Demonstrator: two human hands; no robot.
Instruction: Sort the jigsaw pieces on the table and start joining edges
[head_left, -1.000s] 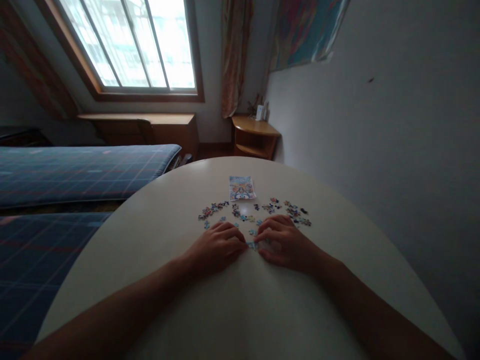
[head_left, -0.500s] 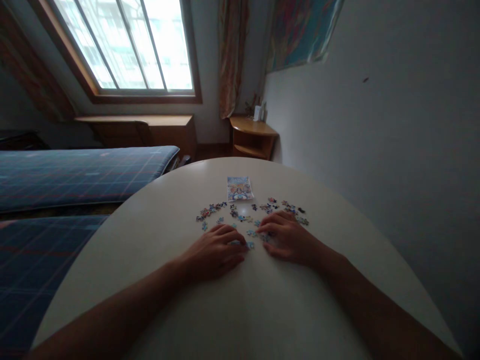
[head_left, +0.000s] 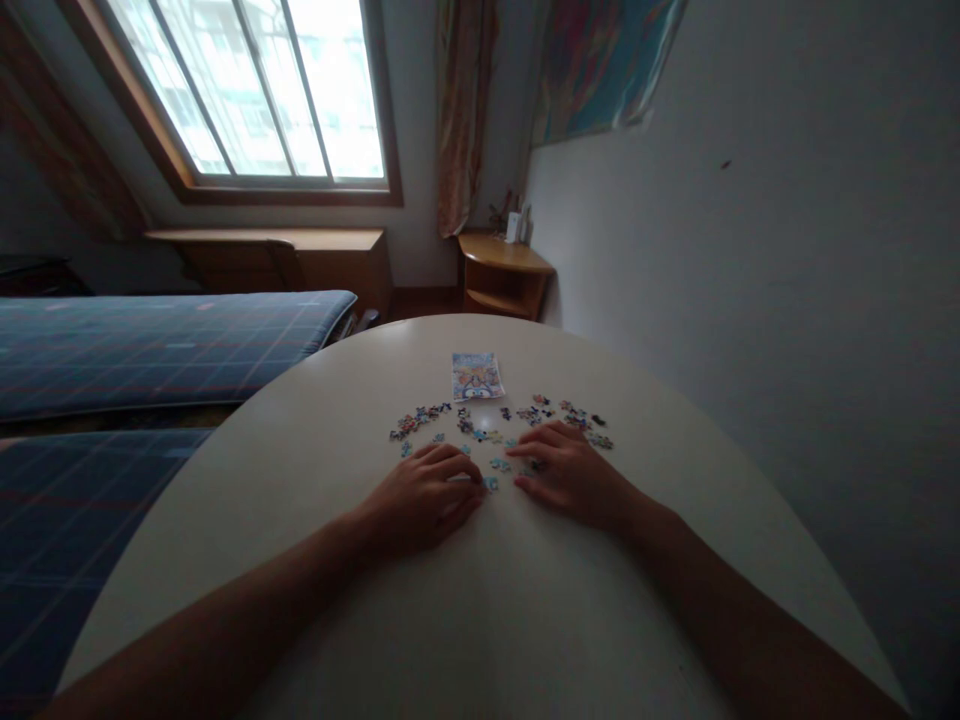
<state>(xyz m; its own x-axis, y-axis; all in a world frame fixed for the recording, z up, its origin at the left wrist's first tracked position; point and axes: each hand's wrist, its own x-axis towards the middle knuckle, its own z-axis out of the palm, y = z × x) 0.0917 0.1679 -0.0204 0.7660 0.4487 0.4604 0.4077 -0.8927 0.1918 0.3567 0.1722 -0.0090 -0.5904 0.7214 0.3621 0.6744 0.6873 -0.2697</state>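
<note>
My left hand rests on the table with thumb and fingertips closed around a light blue jigsaw piece, whose right end sticks out past them. To the right, my right hand lies palm down with its fingers apart. Its thumb and index finger arch over a dark jigsaw piece, partly hidden beneath. Between the hands sits another pale blue jigsaw piece, apart from the fingertips. Behind the hands several loose jigsaw pieces spread in an arc, with more jigsaw pieces on the right.
A small printed picture sheet lies beyond the pieces on the round white table. Plaid-covered mattresses stand to the left, and a white wall runs along the right. A wooden corner shelf is at the back.
My left hand has shifted slightly left, along with the light blue piece at its fingertips. My right hand has also edged left, its fingers still spread.
</note>
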